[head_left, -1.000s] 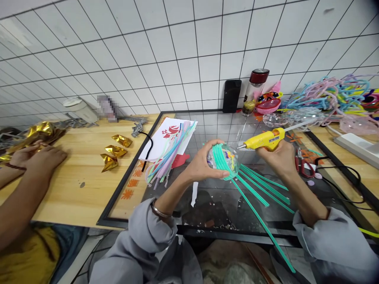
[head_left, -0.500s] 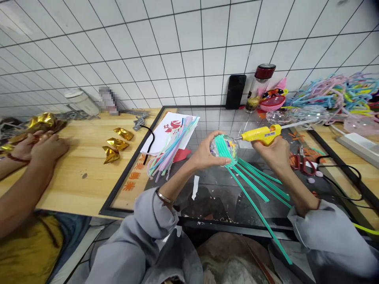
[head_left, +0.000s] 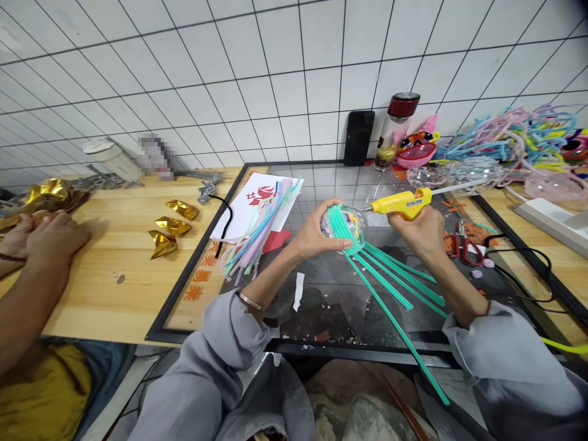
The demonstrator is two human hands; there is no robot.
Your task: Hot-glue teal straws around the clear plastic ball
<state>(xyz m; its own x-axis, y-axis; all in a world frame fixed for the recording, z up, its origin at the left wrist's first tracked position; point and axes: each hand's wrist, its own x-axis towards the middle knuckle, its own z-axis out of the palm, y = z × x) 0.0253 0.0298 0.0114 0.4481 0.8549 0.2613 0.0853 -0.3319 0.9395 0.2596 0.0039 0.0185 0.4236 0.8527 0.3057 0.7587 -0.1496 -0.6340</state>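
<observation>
My left hand (head_left: pixel 312 236) is closed around a clear ball (head_left: pixel 356 223) with coloured bits inside. Several teal strips (head_left: pixel 390 288) lie over the ball and trail down towards me. My right hand (head_left: pixel 420 229) grips a yellow glue gun (head_left: pixel 404 204), whose metal tip touches the ball's right side. Both hands hover above a dark glass work mat (head_left: pixel 331 306).
A bundle of pastel strips (head_left: pixel 257 229) lies on white paper left of the ball. Red scissors (head_left: pixel 459 245) and a black cable (head_left: pixel 523 263) sit to the right. Gold foil pieces (head_left: pixel 172 226) rest on the wooden table, where another person's hands (head_left: pixel 43 236) work. A jar (head_left: pixel 395 131) and phone (head_left: pixel 358 138) stand by the wall.
The glue gun's tip has come in from beside the ball to touch it. My left hand still holds the ball. The view has shifted slightly.
</observation>
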